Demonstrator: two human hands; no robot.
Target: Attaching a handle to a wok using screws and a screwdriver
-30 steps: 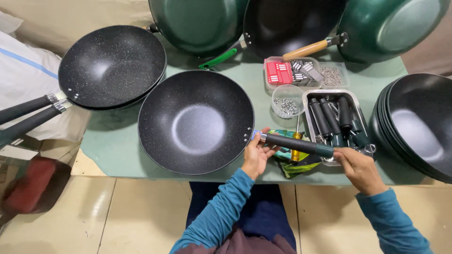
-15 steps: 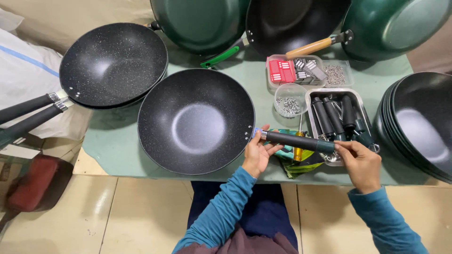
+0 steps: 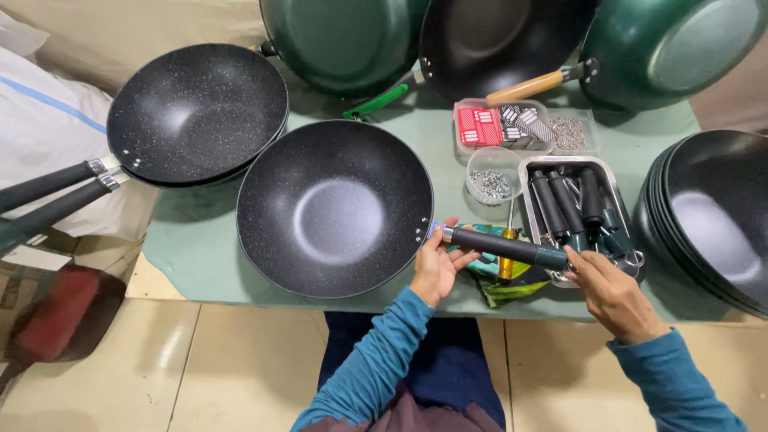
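A black speckled wok (image 3: 336, 210) lies on the green table cover (image 3: 200, 248) in front of me. A black handle with a teal end (image 3: 504, 247) is held level against the wok's right rim. My left hand (image 3: 438, 268) grips the handle's metal end by the rim. Gripping the teal end is my right hand (image 3: 614, 292). A yellow-handled screwdriver (image 3: 506, 252) lies under the handle on a green cloth (image 3: 508, 284).
A metal tray (image 3: 616, 188) of spare black handles stands to the right. Behind it are a clear tub of screws (image 3: 494, 180) and a box of small packets (image 3: 504, 126). Stacked woks sit at left (image 3: 196, 112), right (image 3: 716, 216) and along the back (image 3: 352, 40).
Both hands and the handle stay almost in place at the wok's rim; my view has shifted slightly.
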